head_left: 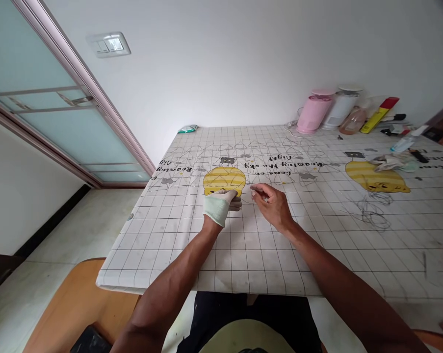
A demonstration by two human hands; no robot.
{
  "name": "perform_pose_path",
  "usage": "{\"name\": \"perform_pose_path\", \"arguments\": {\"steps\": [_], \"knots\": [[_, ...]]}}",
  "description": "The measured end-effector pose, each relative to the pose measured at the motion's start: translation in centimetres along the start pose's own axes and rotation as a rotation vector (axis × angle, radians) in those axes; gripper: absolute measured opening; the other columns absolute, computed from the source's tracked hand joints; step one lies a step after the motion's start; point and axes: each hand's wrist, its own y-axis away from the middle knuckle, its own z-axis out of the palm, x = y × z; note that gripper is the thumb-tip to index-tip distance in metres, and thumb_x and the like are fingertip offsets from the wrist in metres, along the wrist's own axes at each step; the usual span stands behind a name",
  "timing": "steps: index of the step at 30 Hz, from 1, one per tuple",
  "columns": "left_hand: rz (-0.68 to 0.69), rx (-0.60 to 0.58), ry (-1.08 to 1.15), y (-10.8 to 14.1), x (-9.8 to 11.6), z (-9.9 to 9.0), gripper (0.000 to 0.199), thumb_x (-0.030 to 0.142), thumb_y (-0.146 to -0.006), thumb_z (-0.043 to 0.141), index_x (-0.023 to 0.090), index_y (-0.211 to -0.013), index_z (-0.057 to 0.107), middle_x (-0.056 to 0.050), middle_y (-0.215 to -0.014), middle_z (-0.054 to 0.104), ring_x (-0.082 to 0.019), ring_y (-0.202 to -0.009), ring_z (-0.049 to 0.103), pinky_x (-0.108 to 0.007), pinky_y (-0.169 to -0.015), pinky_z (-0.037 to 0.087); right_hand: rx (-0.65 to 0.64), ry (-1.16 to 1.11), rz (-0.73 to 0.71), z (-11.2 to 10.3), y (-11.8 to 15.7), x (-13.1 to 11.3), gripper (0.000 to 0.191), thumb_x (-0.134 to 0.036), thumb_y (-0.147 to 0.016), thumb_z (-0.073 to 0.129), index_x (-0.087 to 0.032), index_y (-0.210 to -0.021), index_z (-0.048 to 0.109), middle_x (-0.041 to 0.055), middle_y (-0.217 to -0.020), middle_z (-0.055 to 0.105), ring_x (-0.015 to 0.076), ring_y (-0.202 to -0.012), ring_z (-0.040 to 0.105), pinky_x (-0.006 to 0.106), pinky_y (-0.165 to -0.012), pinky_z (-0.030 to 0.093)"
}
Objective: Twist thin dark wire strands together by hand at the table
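Observation:
My left hand [223, 203] wears a white glove with a pale green cuff. Its thumb and fingers are pinched together over a yellow printed figure on the tablecloth, and a faint thin wire [245, 200] shows by the fingertips. Just to the right, my bare right hand [272, 202] is closed with thumb and forefinger together; what it pinches is too small to make out. The two hands are a short gap apart, low over the checked tablecloth [243, 250]. A loose tangle of thin dark wire [372, 213] lies farther right.
Along the wall at the back right stand a pink cylinder [315, 113], a white cylinder [341, 108], a bottle [352, 120] and a yellow-red box [380, 115]. A crumpled glove [392, 162] lies before them. A green packet [188, 129] lies at the far left corner. A wooden chair [85, 294] stands left.

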Motion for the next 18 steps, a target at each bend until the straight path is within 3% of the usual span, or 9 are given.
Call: {"name": "perform_pose_path", "arguments": {"steps": [3, 5, 8, 13, 18], "knots": [[-0.06, 0.018, -0.095, -0.3, -0.1, -0.1, 0.031, 0.018, -0.076, 0.062, 0.023, -0.059, 0.036, 0.005, -0.054, 0.037, -0.006, -0.045, 0.036, -0.022, -0.043, 0.03, 0.006, 0.019, -0.003, -0.3, -0.1, -0.1, 0.025, -0.031, -0.095, 0.059, -0.02, -0.11, 0.076, 0.0065, -0.096, 0.079, 0.0191, -0.078, 0.072, 0.033, -0.072, 0.057], [-0.034, 0.059, -0.216, -0.4, -0.3, -0.2, 0.021, 0.02, -0.078, 0.063, 0.019, -0.061, 0.051, -0.001, -0.06, 0.054, -0.009, -0.05, 0.05, -0.022, -0.046, 0.039, 0.007, 0.037, 0.002, -0.6, -0.2, -0.1, 0.025, -0.029, -0.094, 0.058, -0.02, -0.109, 0.077, 0.005, -0.089, 0.077, 0.0181, -0.072, 0.069, 0.032, -0.069, 0.055], [0.054, 0.103, -0.305, -0.4, -0.4, -0.3, 0.007, 0.021, -0.078, 0.07, 0.015, -0.081, 0.071, -0.006, -0.078, 0.071, -0.014, -0.068, 0.066, -0.024, -0.061, 0.054, -0.012, 0.03, 0.032, -0.9, -0.1, -0.2, 0.027, -0.031, -0.095, 0.057, -0.02, -0.109, 0.077, 0.004, -0.084, 0.075, 0.0168, -0.066, 0.065, 0.031, -0.064, 0.052], [0.044, 0.109, -0.167, -0.3, -0.3, -0.1, 0.016, 0.023, -0.076, 0.079, 0.013, -0.085, 0.072, -0.007, -0.079, 0.072, -0.016, -0.071, 0.069, -0.03, -0.07, 0.059, -0.095, -0.165, 0.2, -1.4, -0.1, -0.1, 0.028, -0.044, -0.095, 0.065, -0.02, -0.105, 0.075, 0.0037, -0.081, 0.072, 0.0171, -0.066, 0.064, 0.03, -0.062, 0.053], [0.048, 0.095, -0.069, -0.4, 0.0, 0.1, 0.017, 0.024, -0.076, 0.08, 0.014, -0.078, 0.067, -0.004, -0.072, 0.066, -0.014, -0.067, 0.066, -0.03, -0.069, 0.058, -0.325, -0.392, 0.334, -2.0, -0.3, 0.4, 0.034, -0.052, -0.089, 0.075, -0.019, -0.08, 0.07, 0.0023, -0.072, 0.067, 0.0152, -0.061, 0.06, 0.03, -0.06, 0.052]]}}
